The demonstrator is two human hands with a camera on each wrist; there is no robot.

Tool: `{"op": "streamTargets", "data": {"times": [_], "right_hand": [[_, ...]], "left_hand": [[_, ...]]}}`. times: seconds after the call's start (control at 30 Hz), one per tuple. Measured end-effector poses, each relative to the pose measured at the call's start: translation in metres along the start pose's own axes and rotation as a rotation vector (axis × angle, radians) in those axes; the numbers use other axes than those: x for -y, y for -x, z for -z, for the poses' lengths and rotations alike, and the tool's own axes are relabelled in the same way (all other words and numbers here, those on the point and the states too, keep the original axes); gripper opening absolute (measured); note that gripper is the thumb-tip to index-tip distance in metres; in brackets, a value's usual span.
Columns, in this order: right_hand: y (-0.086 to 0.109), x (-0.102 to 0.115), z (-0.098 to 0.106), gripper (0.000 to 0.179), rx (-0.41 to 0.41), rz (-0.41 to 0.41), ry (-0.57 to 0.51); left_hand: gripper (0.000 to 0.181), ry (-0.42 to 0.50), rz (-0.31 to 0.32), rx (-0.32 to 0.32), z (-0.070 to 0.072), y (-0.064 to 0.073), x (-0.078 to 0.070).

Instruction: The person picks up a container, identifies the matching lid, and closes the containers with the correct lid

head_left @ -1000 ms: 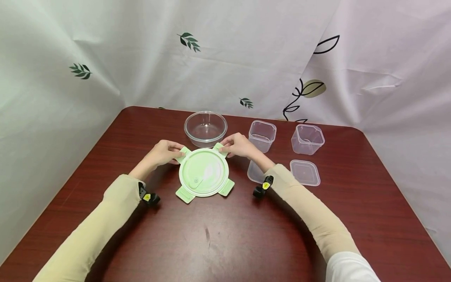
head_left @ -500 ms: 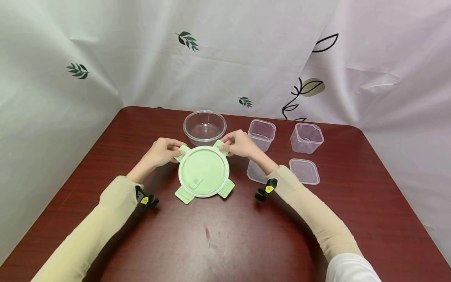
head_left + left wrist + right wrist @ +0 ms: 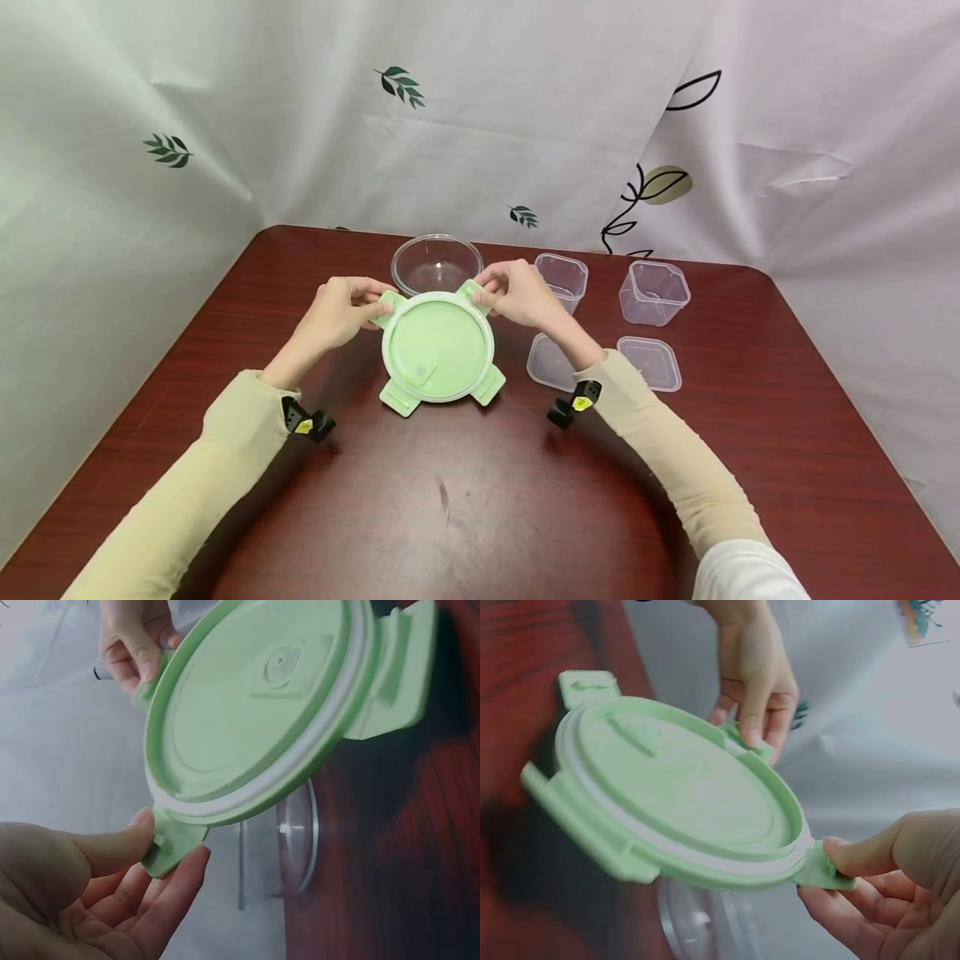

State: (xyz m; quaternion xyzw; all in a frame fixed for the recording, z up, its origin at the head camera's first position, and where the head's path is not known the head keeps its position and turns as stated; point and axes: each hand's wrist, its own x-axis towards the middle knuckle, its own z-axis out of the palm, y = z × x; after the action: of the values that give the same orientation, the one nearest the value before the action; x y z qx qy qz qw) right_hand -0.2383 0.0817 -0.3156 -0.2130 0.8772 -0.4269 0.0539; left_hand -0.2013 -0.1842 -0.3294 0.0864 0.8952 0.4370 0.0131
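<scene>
A round green lid (image 3: 438, 348) with a white sealing ring and locking flaps on its edge is held up by both hands, tilted, its ringed side facing me. My left hand (image 3: 339, 312) pinches the upper left flap between thumb and fingers. On the upper right flap, the thumb and fingers of my right hand (image 3: 522, 293) do the same. Both wrist views show the lid raised off the table, its near flaps hanging free. Just behind it stands a round clear glass bowl (image 3: 437, 260), its front partly covered by the lid in the head view.
Two clear square plastic tubs (image 3: 561, 275) stand at the back right, one partly behind my right hand. Two flat clear lids (image 3: 649, 364) lie in front of them, the left one partly under my right forearm. A pale curtain (image 3: 480, 125) hangs behind the dark red table (image 3: 450, 517).
Both hands have raised the green lid and moved it away from me, toward the glass bowl. It now overlaps the bowl's front more. The bowl, tubs and clear lids have stayed put.
</scene>
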Motion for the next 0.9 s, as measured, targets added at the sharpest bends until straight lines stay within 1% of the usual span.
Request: {"op": "streamTargets", "data": {"times": [0.13,0.3,0.47,0.63,0.77,0.9], "right_hand": [[0.002,0.011,0.009,0.011,-0.058,0.049,0.093],[0.005,0.024,0.017,0.011,-0.115,0.128,0.174],[0.007,0.032,0.023,0.011,-0.167,0.213,0.194],[0.009,0.038,0.029,0.010,-0.214,0.278,0.202],[0.010,0.042,0.034,0.009,-0.270,0.355,0.194],[0.009,0.043,0.038,0.010,-0.311,0.419,0.197]], "left_hand": [[0.028,-0.018,-0.054,-0.055,0.002,0.003,-0.007],[0.026,-0.076,-0.133,-0.153,0.008,0.006,-0.016],[0.026,-0.120,-0.222,-0.230,0.013,0.007,-0.026],[0.026,-0.169,-0.293,-0.298,0.015,0.008,-0.036],[0.025,-0.174,-0.338,-0.343,0.017,0.008,-0.043],[0.025,-0.182,-0.363,-0.384,0.019,0.006,-0.050]]}}
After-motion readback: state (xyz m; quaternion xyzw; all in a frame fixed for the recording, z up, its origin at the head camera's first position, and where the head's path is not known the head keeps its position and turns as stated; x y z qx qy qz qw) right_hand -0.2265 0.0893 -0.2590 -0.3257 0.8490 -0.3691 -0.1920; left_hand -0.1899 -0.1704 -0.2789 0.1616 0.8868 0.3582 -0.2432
